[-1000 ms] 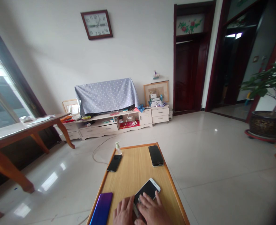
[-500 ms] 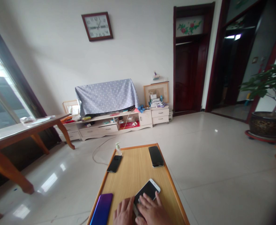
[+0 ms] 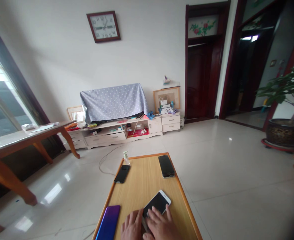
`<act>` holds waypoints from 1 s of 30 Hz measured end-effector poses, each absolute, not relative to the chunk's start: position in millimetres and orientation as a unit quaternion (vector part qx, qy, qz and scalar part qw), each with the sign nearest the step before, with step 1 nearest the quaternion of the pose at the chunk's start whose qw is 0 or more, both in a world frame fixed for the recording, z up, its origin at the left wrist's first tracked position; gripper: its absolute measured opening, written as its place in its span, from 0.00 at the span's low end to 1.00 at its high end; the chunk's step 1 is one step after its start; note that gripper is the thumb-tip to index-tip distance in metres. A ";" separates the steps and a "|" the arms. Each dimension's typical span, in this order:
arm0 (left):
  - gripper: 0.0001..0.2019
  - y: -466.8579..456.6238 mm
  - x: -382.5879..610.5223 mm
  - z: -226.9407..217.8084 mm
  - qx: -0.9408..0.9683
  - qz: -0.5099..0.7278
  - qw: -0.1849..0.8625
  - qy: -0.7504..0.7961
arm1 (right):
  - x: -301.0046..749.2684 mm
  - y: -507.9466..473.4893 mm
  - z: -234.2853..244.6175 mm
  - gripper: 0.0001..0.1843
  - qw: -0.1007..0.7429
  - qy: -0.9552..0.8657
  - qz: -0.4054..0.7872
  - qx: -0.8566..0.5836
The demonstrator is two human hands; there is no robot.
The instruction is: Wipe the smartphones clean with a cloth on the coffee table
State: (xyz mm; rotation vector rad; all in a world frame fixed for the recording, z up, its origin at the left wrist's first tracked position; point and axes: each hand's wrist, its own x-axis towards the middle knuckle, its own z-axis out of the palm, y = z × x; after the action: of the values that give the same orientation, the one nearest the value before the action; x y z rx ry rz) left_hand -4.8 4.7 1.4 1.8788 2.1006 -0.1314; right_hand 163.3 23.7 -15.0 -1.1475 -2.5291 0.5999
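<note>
A white-framed smartphone [image 3: 159, 201] with a dark screen lies slanted on the small wooden table. My left hand [image 3: 132, 226] is at its lower left edge, fingers close together and bent against the phone's side; its thumb is out of sight. Across the lower half of the screen lies my right hand [image 3: 163, 225], fingers spread and pressing on the glass. Something greyish shows between the two hands on the phone, too covered to make out. Left of my hands rests a purple-blue phone [image 3: 108, 222].
On the tabletop [image 3: 142, 173], a black phone [image 3: 122, 174] lies far left, another dark phone [image 3: 166, 166] far right. A clear pump bottle [image 3: 126, 158] stands at the back left corner. Beyond are a white cabinet [image 3: 104, 140], a larger table [image 3: 44, 130] and a potted plant [image 3: 284, 133].
My right hand's fingers have shifted very slightly on the phone's screen. The phones and my left hand stay where they were.
</note>
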 end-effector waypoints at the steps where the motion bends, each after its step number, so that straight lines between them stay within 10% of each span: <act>1: 0.38 5.1 -5.4 0.9 0.656 -0.048 0.162 0.735 | 162.6 23.4 -16.0 0.27 0.153 -0.882 0.210 -0.393; 30: 0.37 1.9 -2.0 -0.2 0.668 -0.019 0.139 0.731 | 172.3 19.0 26.7 0.22 0.128 -0.832 0.261 -0.473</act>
State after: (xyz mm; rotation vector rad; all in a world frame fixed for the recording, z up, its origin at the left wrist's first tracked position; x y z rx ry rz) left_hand -2.0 1.9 -0.2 1.9308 2.1125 -0.0561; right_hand 172.3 19.0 26.7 -1.3769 -2.4199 0.7584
